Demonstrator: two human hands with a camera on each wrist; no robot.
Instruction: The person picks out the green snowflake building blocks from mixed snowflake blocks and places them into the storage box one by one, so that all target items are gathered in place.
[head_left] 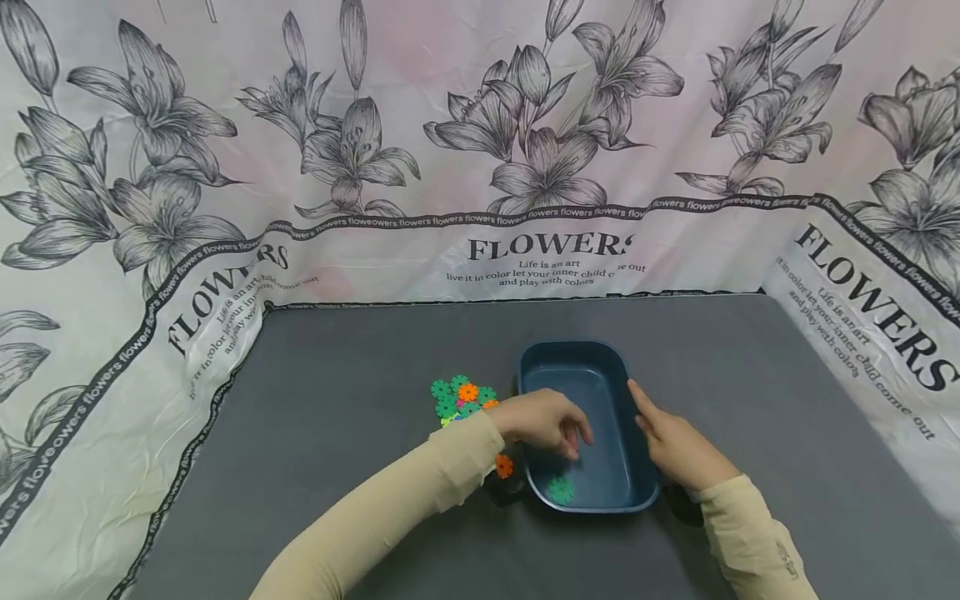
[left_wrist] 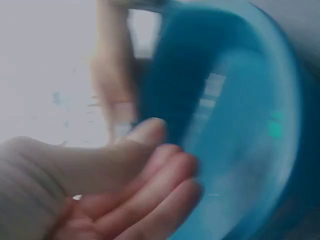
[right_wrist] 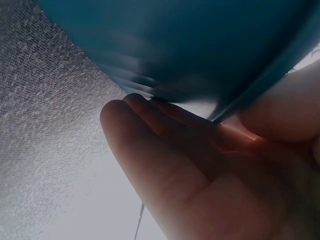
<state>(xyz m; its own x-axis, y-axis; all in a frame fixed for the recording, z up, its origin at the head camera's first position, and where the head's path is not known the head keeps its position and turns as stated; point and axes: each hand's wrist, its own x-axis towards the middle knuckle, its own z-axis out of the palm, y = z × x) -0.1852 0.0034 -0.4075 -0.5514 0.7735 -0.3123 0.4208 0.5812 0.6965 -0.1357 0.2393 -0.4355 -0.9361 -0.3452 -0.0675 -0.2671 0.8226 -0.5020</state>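
My left hand (head_left: 551,423) is over the dark blue plastic bin (head_left: 585,507), its fingers loosely bent. Nothing shows between the thumb and fingers in the left wrist view, where the hand (left_wrist: 135,185) is beside the bin's inner floor. One green snowflake-shaped disc (head_left: 560,490) lies in the bin's near left corner. Against the outside of the bin's right wall rests my right hand (head_left: 678,446). The right wrist view shows its straight fingers (right_wrist: 145,145) along the bin's outer side. A pile of green and orange snowflake discs (head_left: 459,398) lies left of the bin, partly hidden by the left forearm.
An orange disc (head_left: 504,466) lies alone near the bin's left side, below the left wrist. The grey tabletop (head_left: 337,375) is bordered at the back and sides by a flower-printed cloth (head_left: 360,258).
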